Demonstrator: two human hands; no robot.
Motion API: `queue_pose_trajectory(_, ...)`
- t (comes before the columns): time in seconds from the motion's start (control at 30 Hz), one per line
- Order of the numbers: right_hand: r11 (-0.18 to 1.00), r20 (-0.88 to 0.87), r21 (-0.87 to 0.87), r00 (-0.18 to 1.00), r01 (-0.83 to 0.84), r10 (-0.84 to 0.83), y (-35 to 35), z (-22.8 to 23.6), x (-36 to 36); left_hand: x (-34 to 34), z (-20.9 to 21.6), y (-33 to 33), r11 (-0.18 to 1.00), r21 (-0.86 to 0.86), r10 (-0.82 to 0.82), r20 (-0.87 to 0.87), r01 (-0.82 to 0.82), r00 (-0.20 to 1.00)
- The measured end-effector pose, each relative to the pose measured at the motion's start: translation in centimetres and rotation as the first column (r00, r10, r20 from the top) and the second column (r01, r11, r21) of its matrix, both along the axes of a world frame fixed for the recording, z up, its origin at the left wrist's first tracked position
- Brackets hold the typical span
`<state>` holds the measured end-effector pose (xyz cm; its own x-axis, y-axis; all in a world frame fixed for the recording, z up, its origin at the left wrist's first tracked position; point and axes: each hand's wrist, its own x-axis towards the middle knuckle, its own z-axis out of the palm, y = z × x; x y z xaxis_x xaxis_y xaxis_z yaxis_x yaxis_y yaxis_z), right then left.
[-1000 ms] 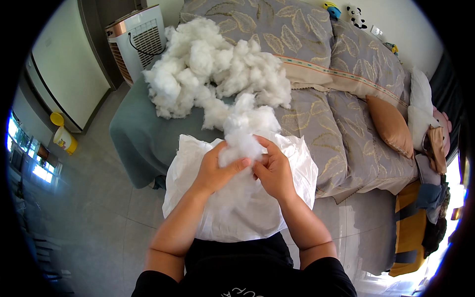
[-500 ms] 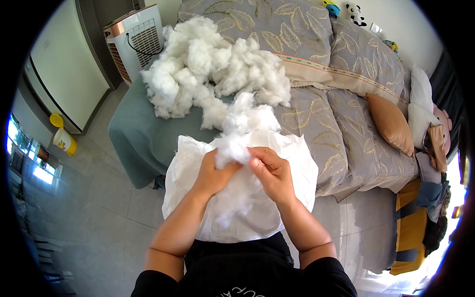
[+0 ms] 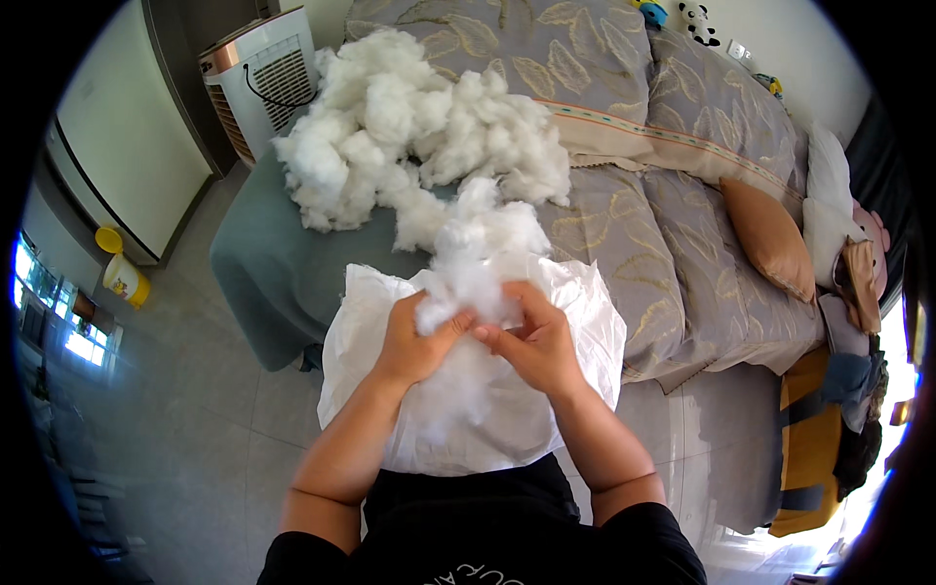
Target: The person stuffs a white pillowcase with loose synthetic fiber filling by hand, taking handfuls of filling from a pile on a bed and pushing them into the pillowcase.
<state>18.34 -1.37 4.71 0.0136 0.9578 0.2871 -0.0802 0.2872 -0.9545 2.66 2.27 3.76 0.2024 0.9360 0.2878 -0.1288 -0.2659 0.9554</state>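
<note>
White fluffy fibre stuffing [image 3: 466, 292] is gripped between my two hands, over a white fabric cover [image 3: 587, 336] spread across my lap. My left hand [image 3: 417, 339] closes on the left side of the tuft, thumb pointing inward. From the right, my right hand [image 3: 533, 336] pinches the same tuft, its thumb near the left thumb. Some of the fingers are hidden in the fluff. Another loose tuft [image 3: 453, 395] lies on the cover, below the hands. Just beyond the hands, more stuffing runs up to a large heap [image 3: 390, 127] on the sofa.
The sofa [image 3: 604, 224] has a grey leaf-patterned cover, with a teal cloth [image 3: 263, 263] at its left. A brown cushion [image 3: 767, 239] rests at the right. An air cooler [image 3: 263, 83] stands back left, and a yellow-and-white bin [image 3: 127, 281] is on the tiled floor.
My right thumb has moved down and inward, closer to the left thumb. The tuft between my hands looks looser and wider than before.
</note>
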Motion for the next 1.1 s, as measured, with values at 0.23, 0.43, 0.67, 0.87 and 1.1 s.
queue_pose_trajectory(0.23, 0.965, -0.121, -0.075, 0.958, 0.252, -0.259, 0.5, -0.2, 3.5, -2.6, 1.4, 0.5, 0.968, -0.245, 0.090, 0.156, -0.049, 0.984)
queue_pose_trajectory(0.43, 0.999, 0.411, -0.046, 0.912, 0.028, -0.007, 0.2, -1.1, 0.8, -0.6, 0.7, 0.5, 0.970, -0.137, -0.222, -0.155, 0.202, 0.963)
queue_pose_trajectory(0.67, 0.994, -0.142, -0.062, 0.985, 0.087, -0.095, 0.5, -1.4, 3.1, -2.6, 0.9, 0.2, 0.943, -0.307, -0.094, 0.132, 0.131, 0.987)
queue_pose_trajectory(0.87, 0.986, -0.153, -0.044, 0.976, -0.160, 0.152, 0.2, 0.5, 0.8, -2.0, 0.4, 0.0, 0.919, -0.249, -0.286, 0.108, 0.305, 0.952)
queue_pose_trajectory(1.1, 0.982, -0.219, -0.159, 0.966, 0.100, -0.134, 0.1, -0.9, 1.8, -3.3, 0.1, 0.2, 0.921, -0.340, -0.133, 0.186, 0.191, 0.974)
